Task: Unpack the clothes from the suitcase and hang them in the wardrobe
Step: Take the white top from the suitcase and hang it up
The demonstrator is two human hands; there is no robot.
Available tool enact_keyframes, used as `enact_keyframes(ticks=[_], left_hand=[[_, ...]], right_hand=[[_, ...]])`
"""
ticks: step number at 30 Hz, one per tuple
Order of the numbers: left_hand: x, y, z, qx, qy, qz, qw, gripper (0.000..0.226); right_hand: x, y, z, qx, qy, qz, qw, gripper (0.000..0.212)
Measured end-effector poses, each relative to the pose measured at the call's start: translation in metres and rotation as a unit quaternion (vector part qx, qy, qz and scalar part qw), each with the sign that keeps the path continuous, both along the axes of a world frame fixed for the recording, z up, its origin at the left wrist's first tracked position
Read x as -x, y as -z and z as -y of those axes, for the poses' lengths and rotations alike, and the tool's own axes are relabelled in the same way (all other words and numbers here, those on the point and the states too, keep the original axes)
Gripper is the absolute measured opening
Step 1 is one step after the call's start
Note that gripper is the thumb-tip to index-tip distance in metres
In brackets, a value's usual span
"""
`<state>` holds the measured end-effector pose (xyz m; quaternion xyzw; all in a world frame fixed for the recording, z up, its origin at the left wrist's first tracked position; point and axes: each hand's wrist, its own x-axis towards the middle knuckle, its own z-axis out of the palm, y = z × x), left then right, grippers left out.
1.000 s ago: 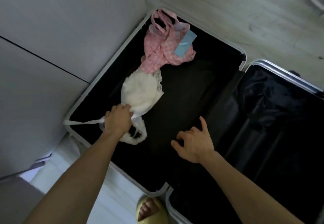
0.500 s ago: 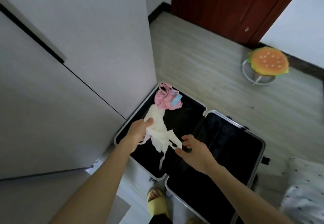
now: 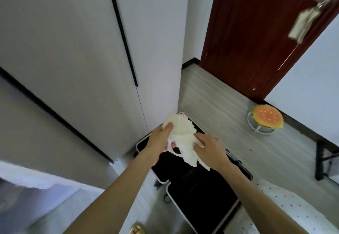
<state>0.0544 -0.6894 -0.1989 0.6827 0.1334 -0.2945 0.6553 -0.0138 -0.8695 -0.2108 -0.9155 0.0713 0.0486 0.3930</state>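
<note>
Lifted well above the open suitcase [image 3: 201, 193] since the earlier frame: keep left hand [image 3: 159, 140] curled round the top of the white garment [image 3: 180, 134], right hand [image 3: 209, 148] pinching its lower edge, and spread it gently before turning to the wardrobe [image 3: 91, 50].

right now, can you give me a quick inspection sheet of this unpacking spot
surface: pale wood-grain floor
job's things: cream lacy garment held above open black hard-shell suitcase; tall white wardrobe beside it
clutter: burger-shaped cushioned stool; yellow slipper
grippers: left hand grips garment's top; right hand pinches its lower part
cables: nothing seen
surroundings: dark red wooden door, white dotted bedding
</note>
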Motion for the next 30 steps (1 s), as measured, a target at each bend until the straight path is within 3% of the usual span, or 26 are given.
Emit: enact_keyframes(ticks=[2, 6, 9, 13, 18, 23, 25, 27, 30], left_hand=[[0.024, -0.002, -0.015, -0.034, -0.020, -0.012, 0.999, 0.030], [0.064, -0.006, -0.075, -0.070, -0.042, -0.019, 0.996, 0.026], [0.089, 0.002, -0.125, -0.142, 0.003, 0.010, 0.990, 0.033], [0.149, 0.003, -0.218, -0.284, 0.103, 0.027, 0.953, 0.042], [0.206, -0.014, -0.329, -0.340, 0.163, 0.164, 0.911, 0.084], [0.241, -0.043, -0.423, -0.321, 0.154, 0.192, 0.915, 0.062], [0.257, -0.053, -0.453, -0.332, 0.118, 0.208, 0.913, 0.070], [0.272, -0.063, -0.481, -0.377, 0.080, 0.222, 0.896, 0.078], [0.290, -0.081, -0.509, -0.405, 0.015, 0.287, 0.868, 0.058]], right_hand=[[0.013, -0.013, -0.012, 0.016, -0.019, 0.011, 1.000, 0.042], [0.037, -0.026, -0.059, 0.039, -0.056, 0.013, 0.998, 0.034], [0.046, -0.032, -0.099, 0.023, -0.085, 0.005, 0.996, 0.010], [0.073, -0.049, -0.183, 0.006, -0.176, 0.007, 0.984, 0.023], [0.104, -0.067, -0.299, -0.003, -0.261, 0.008, 0.965, 0.024], [0.117, -0.087, -0.405, 0.009, -0.309, 0.041, 0.950, 0.029], [0.121, -0.096, -0.436, 0.013, -0.312, 0.050, 0.949, 0.031], [0.128, -0.109, -0.469, -0.002, -0.323, 0.052, 0.945, 0.032], [0.132, -0.128, -0.508, -0.005, -0.356, 0.064, 0.932, 0.033]])
